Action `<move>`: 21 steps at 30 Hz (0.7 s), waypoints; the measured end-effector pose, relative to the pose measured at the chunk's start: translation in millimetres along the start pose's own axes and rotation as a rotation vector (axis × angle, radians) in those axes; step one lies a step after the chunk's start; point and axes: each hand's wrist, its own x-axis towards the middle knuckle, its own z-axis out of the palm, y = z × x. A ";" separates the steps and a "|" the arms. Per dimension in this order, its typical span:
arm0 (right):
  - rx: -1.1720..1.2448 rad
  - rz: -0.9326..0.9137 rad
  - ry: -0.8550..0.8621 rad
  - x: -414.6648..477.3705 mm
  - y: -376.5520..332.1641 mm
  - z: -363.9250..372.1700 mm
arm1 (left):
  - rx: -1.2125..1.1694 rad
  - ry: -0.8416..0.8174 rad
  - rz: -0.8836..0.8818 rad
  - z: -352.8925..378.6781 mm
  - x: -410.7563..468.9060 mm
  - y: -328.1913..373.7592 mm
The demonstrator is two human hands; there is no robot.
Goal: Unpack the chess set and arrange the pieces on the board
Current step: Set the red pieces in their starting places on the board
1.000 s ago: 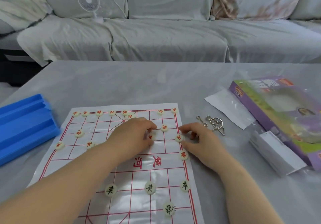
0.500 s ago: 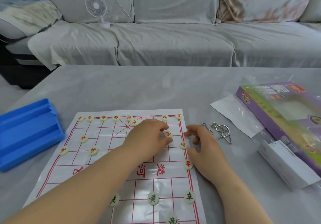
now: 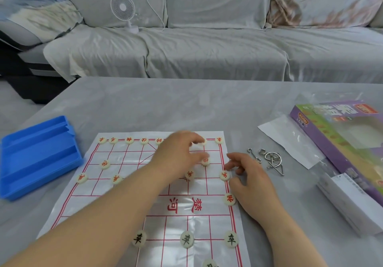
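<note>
A thin plastic chess board with red lines lies on the grey table. Round cream pieces with red characters stand along its far row and on points in front of it. Black-character pieces stand in the near rows. My left hand hovers blurred over the far right part of the board, fingers curled by a far-row piece; whether it holds one is unclear. A red piece lies by its thumb. My right hand rests at the board's right edge, fingers apart, beside a red piece.
A blue plastic tray sits left of the board. To the right lie metal ring puzzles, a clear bag, a purple box and a white carton. A sofa with a small fan stands behind the table.
My left hand has moved away from me, from the red pieces in mid-board toward the far row. My right hand has stayed at the right edge. The camera has tilted upward.
</note>
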 end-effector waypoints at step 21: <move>0.010 0.001 0.001 -0.4 2.5 3.2 | 0.614 -0.124 0.070 -32.5 21.6 -53.6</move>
